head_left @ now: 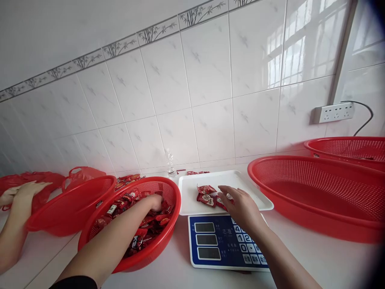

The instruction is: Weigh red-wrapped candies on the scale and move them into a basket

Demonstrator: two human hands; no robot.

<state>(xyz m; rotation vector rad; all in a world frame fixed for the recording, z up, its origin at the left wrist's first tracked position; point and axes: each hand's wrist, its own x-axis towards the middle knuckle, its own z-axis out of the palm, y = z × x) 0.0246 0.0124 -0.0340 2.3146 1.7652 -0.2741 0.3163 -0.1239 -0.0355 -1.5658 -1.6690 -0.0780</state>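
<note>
My left hand [155,202] reaches into a red oval basket [177,206] filled with small red wrapped packets [136,241]. Its fingers are down among the packets and hidden. Over the white tray [234,178] of a digital scale [230,249], my right hand [242,205] is open, thumb apart from the fingers. A few red packets [207,199] lie on the tray right by its fingertips, partly covered by the hand. The scale's blue panel faces me, its three display windows dark, and my right forearm crosses its keys.
At right stand two red baskets, the nearer one [315,216] large. Another red basket [57,224] is at left, beside red plastic bags [87,174] and a co-worker's hands [27,190]. A clear bottle [170,164] stands by the tiled wall, which carries a power strip [333,113].
</note>
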